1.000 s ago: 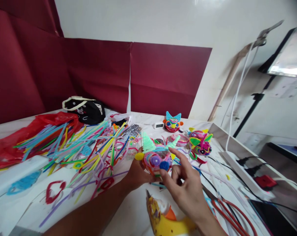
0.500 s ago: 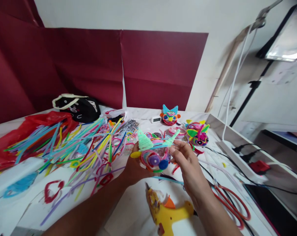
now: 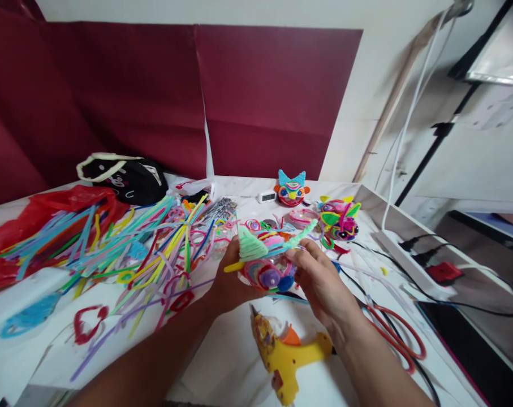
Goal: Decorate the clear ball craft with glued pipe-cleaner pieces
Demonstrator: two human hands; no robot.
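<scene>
Between my hands is a pipe-cleaner animal head [image 3: 268, 274] with mint-green pointed ears, purple and blue round eyes and a yellow piece at its left side. My left hand [image 3: 225, 285] is closed round its left side, the fingers partly hidden behind it. On the other side my right hand [image 3: 318, 271] pinches the edge near the right ear with thumb and fingers. Just below, a yellow hot glue gun [image 3: 292, 356] lies on the white table [image 3: 222, 362], its nozzle pointing up and left.
Many loose pipe cleaners [image 3: 154, 243] spread over the left, some on a red plastic bag [image 3: 44, 209]. At the back are a black bag [image 3: 124, 178], a small digital clock [image 3: 266, 196] and finished heads [image 3: 292, 189]. A power strip [image 3: 413, 263] and cables run along the right.
The head has tipped so its top shows more, and my right hand has shifted slightly left and closer along its edge. The camera view has tilted a little downward.
</scene>
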